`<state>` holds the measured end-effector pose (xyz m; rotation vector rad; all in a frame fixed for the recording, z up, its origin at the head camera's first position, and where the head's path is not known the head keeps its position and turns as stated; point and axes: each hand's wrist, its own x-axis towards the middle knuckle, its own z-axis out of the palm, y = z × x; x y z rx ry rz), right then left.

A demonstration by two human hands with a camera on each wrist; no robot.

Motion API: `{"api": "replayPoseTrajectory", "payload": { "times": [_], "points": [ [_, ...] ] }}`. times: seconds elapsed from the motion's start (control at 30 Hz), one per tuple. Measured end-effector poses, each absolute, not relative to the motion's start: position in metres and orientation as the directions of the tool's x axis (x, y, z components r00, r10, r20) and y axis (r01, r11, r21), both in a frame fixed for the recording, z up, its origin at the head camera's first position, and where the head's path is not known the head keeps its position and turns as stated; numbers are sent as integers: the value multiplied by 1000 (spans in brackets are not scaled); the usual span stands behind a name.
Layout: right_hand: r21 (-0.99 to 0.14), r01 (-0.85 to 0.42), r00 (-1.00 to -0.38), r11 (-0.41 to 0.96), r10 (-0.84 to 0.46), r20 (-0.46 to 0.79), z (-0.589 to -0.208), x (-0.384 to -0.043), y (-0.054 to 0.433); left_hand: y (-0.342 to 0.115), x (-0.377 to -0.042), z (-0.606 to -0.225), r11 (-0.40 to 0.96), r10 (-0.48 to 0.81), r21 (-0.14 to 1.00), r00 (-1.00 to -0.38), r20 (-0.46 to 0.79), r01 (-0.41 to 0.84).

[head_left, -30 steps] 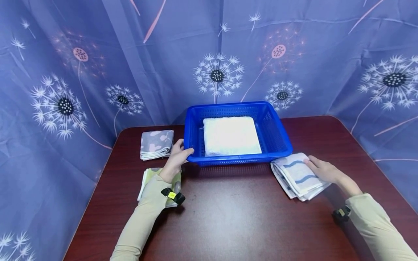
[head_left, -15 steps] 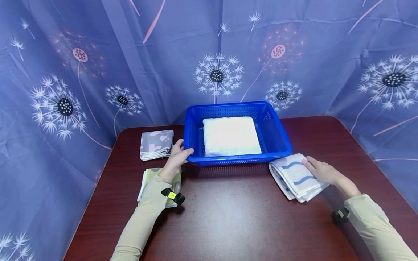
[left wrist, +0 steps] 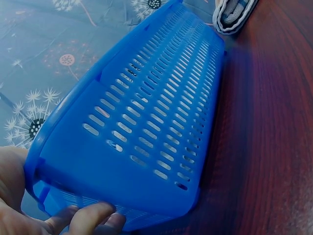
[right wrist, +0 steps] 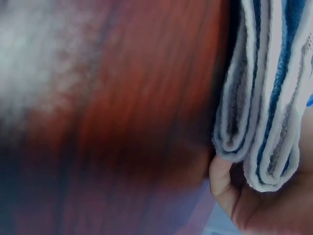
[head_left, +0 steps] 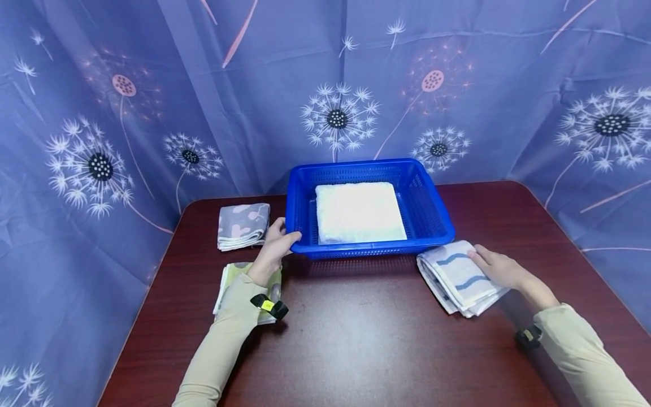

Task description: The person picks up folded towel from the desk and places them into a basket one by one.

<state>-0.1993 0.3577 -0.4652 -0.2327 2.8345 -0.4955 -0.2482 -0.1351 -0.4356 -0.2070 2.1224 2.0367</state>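
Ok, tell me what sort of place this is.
Probably an indoor workspace, screened off with fabric: a dandelion-print curtain hangs behind and to both sides of a dark reddish wood-look table, with a blue plastic basket near its far edge. The wider room isn't visible.

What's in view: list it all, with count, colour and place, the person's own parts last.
Curtain: count unclear, blue with dandelions, background
Table: 1, red-brown, centre
Basket: 1, blue, back of table
White towel: 1, white, in basket
Striped towel: 1, white with blue waves, at basket's right front corner
Grey towel: 1, grey and pink, left of basket
Yellow-green towel: 1, yellow-green and grey, in front of grey towel, partly hidden
Wristbands: 2, mostly black, left and right
Sleeves: 2, beige, left and right
Left grip: 1, bare, on basket's left front corner
Right grip: 1, bare, holding striped towel
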Motion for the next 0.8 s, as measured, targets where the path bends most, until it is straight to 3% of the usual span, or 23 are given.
{"api": "replayPoseTrajectory", "payload": {
  "times": [0.8],
  "points": [
    [-342, -146, -955, 928, -222, -196, -464, -196, 348, -134, -248, -436, 52, 28, 975, -976, -218, -216]
  ]
}}
